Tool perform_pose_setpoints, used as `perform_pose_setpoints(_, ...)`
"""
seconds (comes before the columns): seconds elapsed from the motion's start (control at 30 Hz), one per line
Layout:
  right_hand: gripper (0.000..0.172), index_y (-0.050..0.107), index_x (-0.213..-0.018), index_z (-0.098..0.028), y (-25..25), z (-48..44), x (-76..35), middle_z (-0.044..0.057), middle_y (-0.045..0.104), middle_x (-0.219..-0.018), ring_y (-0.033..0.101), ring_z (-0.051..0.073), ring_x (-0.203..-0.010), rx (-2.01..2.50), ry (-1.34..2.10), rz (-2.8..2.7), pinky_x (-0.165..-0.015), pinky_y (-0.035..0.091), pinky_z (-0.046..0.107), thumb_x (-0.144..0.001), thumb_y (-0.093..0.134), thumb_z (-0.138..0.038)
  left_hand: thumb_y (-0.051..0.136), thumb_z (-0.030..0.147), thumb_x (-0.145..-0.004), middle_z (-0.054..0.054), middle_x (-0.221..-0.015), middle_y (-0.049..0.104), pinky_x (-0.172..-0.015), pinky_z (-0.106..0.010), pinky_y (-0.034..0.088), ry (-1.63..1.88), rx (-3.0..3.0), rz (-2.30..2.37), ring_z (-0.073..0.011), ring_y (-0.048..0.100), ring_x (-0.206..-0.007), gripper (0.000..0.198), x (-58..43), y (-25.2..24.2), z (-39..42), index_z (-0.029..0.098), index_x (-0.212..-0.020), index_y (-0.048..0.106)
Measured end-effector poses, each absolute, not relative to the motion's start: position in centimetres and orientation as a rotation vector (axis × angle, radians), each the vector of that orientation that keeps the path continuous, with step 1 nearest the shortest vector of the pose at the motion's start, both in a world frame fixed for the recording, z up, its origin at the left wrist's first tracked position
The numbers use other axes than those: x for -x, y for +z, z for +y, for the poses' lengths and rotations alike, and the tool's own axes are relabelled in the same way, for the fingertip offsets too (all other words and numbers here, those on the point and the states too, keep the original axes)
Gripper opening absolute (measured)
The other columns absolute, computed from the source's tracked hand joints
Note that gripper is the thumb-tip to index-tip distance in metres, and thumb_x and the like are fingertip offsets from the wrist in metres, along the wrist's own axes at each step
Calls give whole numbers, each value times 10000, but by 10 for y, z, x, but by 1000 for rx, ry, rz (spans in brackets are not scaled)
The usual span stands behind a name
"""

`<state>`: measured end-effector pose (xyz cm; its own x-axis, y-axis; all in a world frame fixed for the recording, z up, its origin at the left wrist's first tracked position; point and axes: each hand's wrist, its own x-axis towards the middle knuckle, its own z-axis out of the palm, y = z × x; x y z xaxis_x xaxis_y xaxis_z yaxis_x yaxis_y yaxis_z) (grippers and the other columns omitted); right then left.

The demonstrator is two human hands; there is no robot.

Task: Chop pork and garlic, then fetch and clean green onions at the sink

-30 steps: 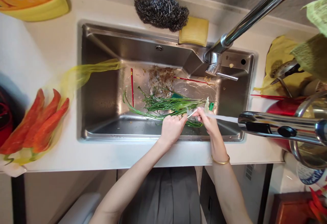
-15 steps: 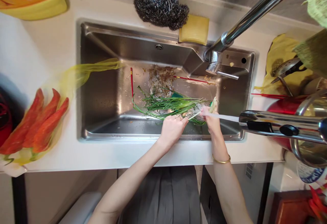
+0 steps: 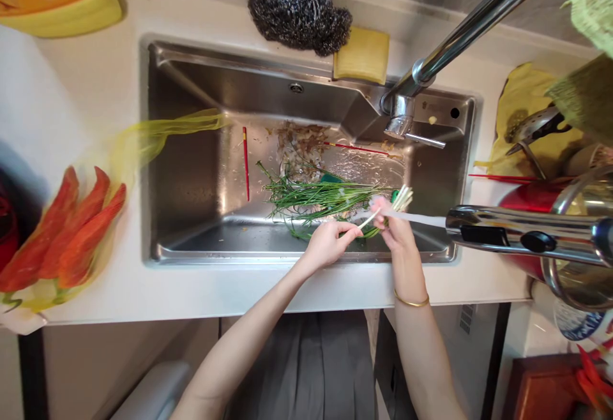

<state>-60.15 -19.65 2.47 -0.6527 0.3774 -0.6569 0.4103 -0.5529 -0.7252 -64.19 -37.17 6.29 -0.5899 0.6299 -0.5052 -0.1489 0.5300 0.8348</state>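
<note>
Over the near side of the sink, my left hand (image 3: 330,241) is closed, pinching a thin white scallion stalk (image 3: 368,219) between thumb and fingers. My right hand (image 3: 396,228) is closed around scallions, their white ends (image 3: 403,197) sticking out past its fingers. A stream of water (image 3: 424,218) runs onto the right fingertips. Long green scallion leaves (image 3: 320,196) spread leftward across the sink floor, and a dark green thing (image 3: 331,179) lies partly hidden under them. Behind them is a heap of brownish peelings (image 3: 301,145).
Two red sticks, one upright in view (image 3: 246,165) and one lying across (image 3: 357,148), rest in the steel sink (image 3: 191,255). The faucet spout (image 3: 502,232) reaches in from the right. Steel wool (image 3: 299,19) and a yellow sponge (image 3: 361,56) sit behind. Red peppers (image 3: 90,238) lie left in yellow netting.
The long scallion leaves by the left red stick have drawn away to the right. My left hand has shifted slightly right and down. The white ends at my right hand show more clearly.
</note>
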Motion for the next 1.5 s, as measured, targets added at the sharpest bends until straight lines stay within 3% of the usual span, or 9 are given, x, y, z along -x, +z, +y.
perform_pose_setpoints(0.2, 236, 643, -832, -203, 35, -183, 603, 35, 656, -934, 453, 48, -517, -1336, -2423, 1489, -354, 300, 161, -627, 692, -309, 422, 434, -811, 2, -535, 528, -484, -192, 274, 1246, -280, 1847, -92, 387, -500, 406, 643, 63, -375, 139, -876, 692)
perform_pose_setpoints(0.43, 279, 630, -724, -149, 27, -212, 608, 3, 589, -542, 413, 51, -424, -1259, -2369, 1485, -346, 265, 169, -671, 644, -421, 420, 433, -814, 23, -548, 532, -489, -191, 260, 1300, -317, 1913, -89, 393, -512, 400, 640, 56, -357, 146, -845, 696)
perform_pose_setpoints(0.67, 227, 622, -779, -178, 23, -190, 615, 46, 665, -879, 469, 51, -516, -1369, -2472, 1525, -380, 320, 161, -639, 685, -345, 424, 411, -817, 10, -569, 574, -521, -200, 292, 1325, -244, 1954, -100, 440, -532, 381, 641, 54, -361, 151, -865, 697)
perform_pose_setpoints(0.77, 292, 622, -779, -162, 28, -204, 613, 76, 673, -794, 521, 86, -533, -1114, -2314, 1431, -369, 314, 173, -680, 636, -436, 420, 419, -816, 26, -534, 545, -509, -198, 272, 1328, -268, 1941, -88, 404, -498, 389, 643, 53, -355, 150, -868, 697)
perform_pose_setpoints(0.9, 279, 574, -647, -163, 17, -199, 616, 33, 635, -573, 375, 44, -373, -1425, -2347, 1624, -318, 253, 169, -693, 610, -436, 446, 413, -801, 29, -511, 514, -486, -197, 241, 1272, -278, 1940, -81, 367, -484, 372, 638, 51, -356, 145, -813, 704)
perform_pose_setpoints(1.1, 301, 645, -881, -199, 27, -197, 616, 39, 672, -905, 397, 28, -425, -1167, -2304, 1447, -301, 236, 148, -660, 654, -403, 419, 421, -815, 36, -477, 466, -472, -194, 228, 1369, -207, 1914, -75, 340, -458, 393, 642, 45, -356, 132, -802, 685)
perform_pose_setpoints(1.2, 409, 674, -802, -156, 31, -214, 616, 58, 672, -753, 423, 43, -423, -1037, -2210, 1374, -304, 244, 158, -704, 564, -538, 410, 418, -824, 17, -538, 528, -503, -191, 268, 1396, -278, 1917, -81, 396, -497, 404, 645, 44, -346, 124, -745, 676)
perform_pose_setpoints(1.37, 485, 678, -766, -167, 29, -226, 623, 64, 683, -802, 596, 128, -676, -1078, -2309, 1536, -563, 457, 218, -762, 445, -593, 345, 425, -859, 12, -624, 567, -534, -190, 281, 1302, -376, 2079, -96, 444, -560, 416, 644, 38, -334, 147, -766, 640)
perform_pose_setpoints(1.5, 371, 608, -644, -182, 35, -212, 616, 16, 662, -663, 625, 159, -744, -1184, -2510, 1748, -775, 455, 328, -771, 501, -513, 298, 442, -877, 5, -617, 554, -533, -201, 255, 1150, -599, 2095, -108, 448, -563, 441, 643, 27, -322, 158, -721, 598)
